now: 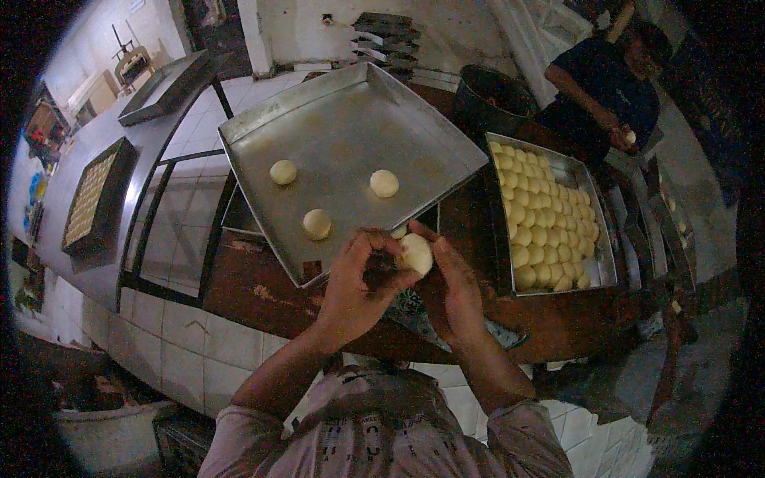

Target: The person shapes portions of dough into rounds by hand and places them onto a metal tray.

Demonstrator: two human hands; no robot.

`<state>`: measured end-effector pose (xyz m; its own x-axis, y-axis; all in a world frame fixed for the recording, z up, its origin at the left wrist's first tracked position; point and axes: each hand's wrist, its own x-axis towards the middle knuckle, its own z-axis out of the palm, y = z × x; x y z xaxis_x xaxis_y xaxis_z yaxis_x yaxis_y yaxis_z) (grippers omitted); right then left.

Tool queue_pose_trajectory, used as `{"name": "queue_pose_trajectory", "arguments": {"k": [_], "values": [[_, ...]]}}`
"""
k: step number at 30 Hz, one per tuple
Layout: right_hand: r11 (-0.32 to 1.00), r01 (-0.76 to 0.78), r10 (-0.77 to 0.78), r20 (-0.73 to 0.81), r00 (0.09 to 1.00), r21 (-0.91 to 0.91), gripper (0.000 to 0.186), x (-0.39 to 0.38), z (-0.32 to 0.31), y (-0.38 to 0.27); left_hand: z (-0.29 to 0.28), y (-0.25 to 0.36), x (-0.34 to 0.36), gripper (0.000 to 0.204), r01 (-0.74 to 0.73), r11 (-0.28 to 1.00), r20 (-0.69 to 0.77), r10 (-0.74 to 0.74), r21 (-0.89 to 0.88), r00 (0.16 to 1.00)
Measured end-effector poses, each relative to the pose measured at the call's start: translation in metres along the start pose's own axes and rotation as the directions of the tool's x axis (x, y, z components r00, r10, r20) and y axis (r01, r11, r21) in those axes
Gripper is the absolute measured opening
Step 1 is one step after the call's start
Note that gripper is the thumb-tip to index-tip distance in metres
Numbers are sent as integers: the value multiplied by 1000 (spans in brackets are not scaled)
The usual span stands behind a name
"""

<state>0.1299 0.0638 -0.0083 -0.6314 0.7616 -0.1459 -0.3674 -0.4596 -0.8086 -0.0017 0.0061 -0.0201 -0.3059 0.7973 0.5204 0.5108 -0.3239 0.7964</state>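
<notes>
My left hand (362, 279) and my right hand (446, 283) are closed round a pale dough ball (417, 255) just past the near edge of a large square metal tray (327, 131). Three round dough balls (316, 224) sit spaced apart on that tray. A bit of more dough shows behind my fingers, too hidden to make out. To the right, a deep metal pan (598, 271) holds several tight rows of pale dough balls (538, 215). A printed plastic packet (498, 334) lies on the brown wooden table (239, 279) under my hands.
Left, a steel counter (151, 183) bears a filled tray (96, 195) and another tray (163, 88). A dark pot (494, 92) and stacked metal tins (382, 40) are behind. At right, a co-worker in dark clothing (606, 80) holds a small pale piece beside more tins (653, 223).
</notes>
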Motion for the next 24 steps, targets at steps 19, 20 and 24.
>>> {"name": "queue_pose_trajectory", "arguments": {"k": [19,20,24], "values": [[189,736,-331,663,671,-650,63,95,89,18,-90,-51,16,22,427,700,-60,-556,-573,829],[196,730,-285,674,681,-655,64,113,99,23,-100,-61,18,24,359,745,-145,-516,-562,844],[334,689,-431,545,719,-644,62,193,141,31,-162,-80,42,28,275,861,-337,-434,-428,835]]}}
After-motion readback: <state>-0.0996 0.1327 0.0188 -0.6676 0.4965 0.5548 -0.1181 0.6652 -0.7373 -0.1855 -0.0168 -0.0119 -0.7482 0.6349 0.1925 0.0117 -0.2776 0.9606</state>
